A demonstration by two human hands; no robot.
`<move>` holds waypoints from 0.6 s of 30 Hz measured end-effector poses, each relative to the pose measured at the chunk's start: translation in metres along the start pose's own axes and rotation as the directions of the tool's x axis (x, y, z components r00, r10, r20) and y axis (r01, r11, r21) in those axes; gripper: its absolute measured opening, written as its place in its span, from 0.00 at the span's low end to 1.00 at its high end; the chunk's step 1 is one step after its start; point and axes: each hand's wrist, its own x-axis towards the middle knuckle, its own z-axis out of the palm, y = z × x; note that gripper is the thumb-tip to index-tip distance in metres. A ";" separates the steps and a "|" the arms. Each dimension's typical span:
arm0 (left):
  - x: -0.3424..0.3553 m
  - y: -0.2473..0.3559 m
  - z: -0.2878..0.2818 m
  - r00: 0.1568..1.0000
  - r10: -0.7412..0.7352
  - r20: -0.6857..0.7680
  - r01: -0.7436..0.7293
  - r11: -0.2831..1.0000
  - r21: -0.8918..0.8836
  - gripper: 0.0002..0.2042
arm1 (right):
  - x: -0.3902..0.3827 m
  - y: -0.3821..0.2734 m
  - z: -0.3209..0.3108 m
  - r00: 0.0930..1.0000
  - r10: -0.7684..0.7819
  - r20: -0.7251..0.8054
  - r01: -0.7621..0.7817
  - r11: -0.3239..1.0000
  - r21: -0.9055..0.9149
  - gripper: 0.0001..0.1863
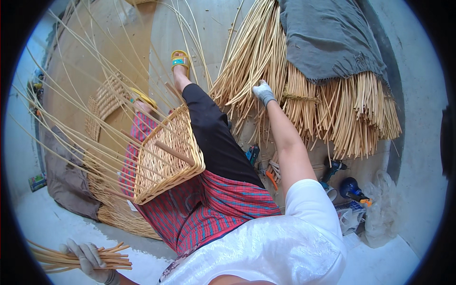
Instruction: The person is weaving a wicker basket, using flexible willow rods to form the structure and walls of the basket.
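Note:
At the lower left my left hand [87,261], in a grey glove, is wrapped round a small bundle of wicker rods [116,259]. My right arm stretches forward, and the gloved right hand [263,93] is closed at the edge of a big loose sheaf of pale wicker rods [259,52], apparently gripping a few of them. Across my lap lies a partly woven wicker basket [164,154], tilted, neither hand touching it. Long unwoven stakes fan out from it to the upper left. Thicker sticks [175,153] stand at its corners.
A grey cloth [327,38] covers part of the rods. On the right lie a drill [332,170], a blue spray bottle [352,187], orange-handled cutters [271,180] and plastic bags [380,209]. Woven pieces [105,102] and a dark cloth [71,185] lie on the left.

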 end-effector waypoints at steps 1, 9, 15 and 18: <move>0.000 -0.003 -0.002 0.987 0.000 0.160 0.009 0.998 -0.056 0.26 | 0.000 0.008 0.001 0.998 0.052 0.032 -0.058 0.968 0.244 0.32; -0.023 -0.017 0.008 0.985 -0.133 0.108 0.113 0.978 0.173 0.32 | -0.020 0.044 -0.024 0.970 -0.130 0.206 -0.167 0.261 0.951 0.13; -0.033 -0.023 0.010 0.959 -0.237 0.154 0.208 0.961 0.182 0.30 | -0.037 0.025 -0.029 0.983 0.008 0.184 -0.183 0.159 0.970 0.16; -0.039 -0.025 0.008 0.951 -0.260 0.169 0.223 0.952 0.210 0.29 | -0.040 0.016 -0.038 0.995 0.025 0.098 -0.100 0.347 0.933 0.16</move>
